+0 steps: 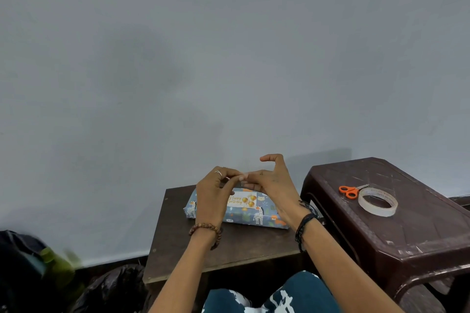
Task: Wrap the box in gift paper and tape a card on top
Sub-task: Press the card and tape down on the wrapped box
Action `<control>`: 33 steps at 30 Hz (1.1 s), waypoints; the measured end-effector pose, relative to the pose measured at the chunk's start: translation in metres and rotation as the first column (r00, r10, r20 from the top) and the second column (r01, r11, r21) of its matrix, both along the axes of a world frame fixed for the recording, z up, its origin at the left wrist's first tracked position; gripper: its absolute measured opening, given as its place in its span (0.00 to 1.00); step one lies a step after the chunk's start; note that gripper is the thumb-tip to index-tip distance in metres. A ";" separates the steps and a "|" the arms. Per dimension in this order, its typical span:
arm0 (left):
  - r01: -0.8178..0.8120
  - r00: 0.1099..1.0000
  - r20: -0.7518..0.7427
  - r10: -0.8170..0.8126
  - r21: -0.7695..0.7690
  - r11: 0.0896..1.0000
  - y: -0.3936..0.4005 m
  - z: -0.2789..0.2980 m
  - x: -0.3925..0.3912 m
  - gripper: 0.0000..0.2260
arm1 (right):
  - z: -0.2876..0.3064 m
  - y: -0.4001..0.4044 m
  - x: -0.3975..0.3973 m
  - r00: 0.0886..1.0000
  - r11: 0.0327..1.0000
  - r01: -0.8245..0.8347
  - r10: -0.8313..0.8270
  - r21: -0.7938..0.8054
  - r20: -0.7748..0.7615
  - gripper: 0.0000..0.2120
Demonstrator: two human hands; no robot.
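A box wrapped in blue animal-print gift paper (244, 217) lies on a small brown table (229, 246). A white birthday card with gold balloons (243, 200) rests on its top. Both hands hover above the box, fingertips meeting. My left hand (212, 193) and my right hand (269, 180) pinch something small and pale between them, probably a piece of tape; it is too small to tell for sure. The right index finger is raised and curled.
A dark brown plastic stool (407, 234) stands to the right, carrying a roll of tape (377, 202) and orange-handled scissors (351, 190). Dark bags and a green bottle (58, 267) lie on the floor at the left. A grey wall is behind.
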State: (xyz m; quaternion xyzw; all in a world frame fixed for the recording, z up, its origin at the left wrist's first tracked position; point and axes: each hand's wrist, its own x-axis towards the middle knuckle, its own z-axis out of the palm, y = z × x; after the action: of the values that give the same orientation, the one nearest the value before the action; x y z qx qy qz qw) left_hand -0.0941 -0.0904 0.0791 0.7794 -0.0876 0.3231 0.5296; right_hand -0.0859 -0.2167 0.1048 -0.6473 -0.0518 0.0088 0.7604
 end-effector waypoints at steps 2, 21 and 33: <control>-0.006 1.000 -0.017 0.009 0.138 0.990 0.002 -0.001 0.003 0.12 | -0.001 0.000 -0.001 1.000 0.998 0.000 0.001 0.060 -0.015 0.24; -0.131 0.686 -0.467 -0.558 -0.834 0.536 -0.012 0.019 -0.015 0.05 | -0.008 -0.004 -0.006 0.876 0.881 0.204 0.030 -0.426 0.482 0.12; -0.043 0.710 -0.383 -0.591 -0.861 0.506 -0.030 0.006 -0.026 0.09 | -0.012 -0.004 -0.011 0.768 0.485 0.504 0.126 -0.714 0.628 0.06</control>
State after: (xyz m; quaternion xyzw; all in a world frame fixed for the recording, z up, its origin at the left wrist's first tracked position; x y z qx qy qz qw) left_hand -0.1202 -0.1202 0.0848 0.4702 0.1269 -0.0570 0.8715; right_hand -0.0970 -0.2203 0.0931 -0.9023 -0.2033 -0.2640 0.2737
